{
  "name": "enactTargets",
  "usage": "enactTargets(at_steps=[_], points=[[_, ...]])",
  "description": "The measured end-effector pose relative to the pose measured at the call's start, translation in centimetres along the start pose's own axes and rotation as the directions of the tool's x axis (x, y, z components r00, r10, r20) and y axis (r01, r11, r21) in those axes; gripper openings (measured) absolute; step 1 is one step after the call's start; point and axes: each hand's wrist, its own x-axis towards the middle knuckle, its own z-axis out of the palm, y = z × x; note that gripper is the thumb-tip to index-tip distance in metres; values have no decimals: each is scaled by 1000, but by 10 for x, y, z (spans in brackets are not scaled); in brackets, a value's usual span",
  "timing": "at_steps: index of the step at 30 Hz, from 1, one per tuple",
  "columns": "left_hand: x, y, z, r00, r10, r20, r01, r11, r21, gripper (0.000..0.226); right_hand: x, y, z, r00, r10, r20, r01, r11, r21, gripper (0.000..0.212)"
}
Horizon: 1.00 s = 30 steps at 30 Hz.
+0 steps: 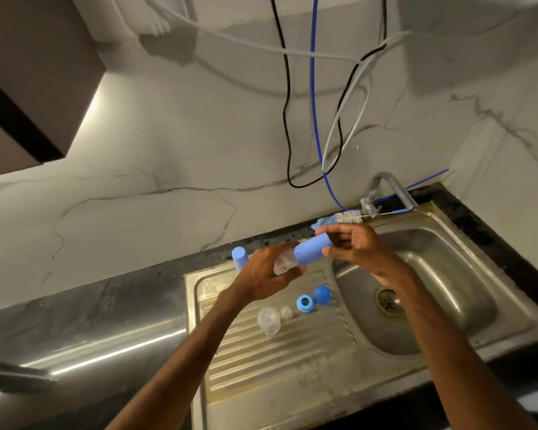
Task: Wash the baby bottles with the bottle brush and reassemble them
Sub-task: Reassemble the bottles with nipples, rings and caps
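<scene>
Head view: my left hand (pixel 269 274) grips the clear bottle (pixel 284 263), my right hand (pixel 356 246) holds its blue cap (pixel 312 249), both over the drainboard's (pixel 292 367) far edge so drips fall there.

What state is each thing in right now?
Blue bottle: held sideways in both hands over the drainboard.
Left hand: gripping the clear end.
Right hand: gripping the blue body.
Blue cup: upside down on the counter.
Ring: loose on the drainboard.
Clear teat: loose, lying on the drainboard.
Brush: lying behind the sink.
Tap: no water visible.
</scene>
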Motion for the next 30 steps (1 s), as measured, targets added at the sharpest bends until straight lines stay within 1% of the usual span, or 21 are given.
enactTargets(at_steps=[4,5,8,10,12,14,15,17,18,20,22,25,26,27,30], points=[[-6,7,-4,999,33,-6,-33,996,86,59,-12,-7,7,997,-64,-52,59,995,-86,39],[-8,9,-4,999,47,-7,-46,994,97,59,-14,-9,7,996,-66,-64,61,995,-85,39],[-11,14,-3,997,79,-26,-75,987,140,62,-17,-12,9,994,-7,-106,5,1000,-23,38],[-9,15,-5,993,114,-38,-104,972,211,63,-20,-14,12,992,36,-123,-36,999,4,36],[-6,14,-7,988,148,-36,-133,952,275,63,-22,-14,15,990,63,-129,-61,998,20,37],[-4,14,-7,984,174,-36,-154,939,308,63,-20,-13,16,982,92,-166,-93,996,-2,38],[-3,14,-8,983,182,-40,-160,934,321,63,-18,-13,17,978,93,-189,-101,994,-33,40],[-2,11,-8,980,194,-52,-164,924,346,63,-13,-12,20,972,93,-214,-115,989,-96,52],[-2,9,-9,978,202,-55,-170,919,356,62,-10,-12,21,970,112,-215,-136,986,-99,57],[-1,6,-9,978,200,-53,-167,913,372,63,-5,-14,21,967,177,-185,-189,981,-48,59],[-2,4,-8,984,173,-49,-144,919,368,63,-1,-17,22,962,243,-121,-243,970,14,54],[1,-1,-4,992,113,-57,-87,937,337,63,4,-14,29,960,279,-22,-274,953,126,43],[3,-4,-3,994,92,-62,-67,945,320,63,6,-10,32,956,293,-10,-286,941,178,38],[6,-6,-2,996,69,-63,-46,951,307,62,7,-7,35,952,306,-8,-297,930,215,38],[11,-12,4,999,28,-44,-15,961,276,64,14,6,46,936,350,-13,-334,901,276,67]])
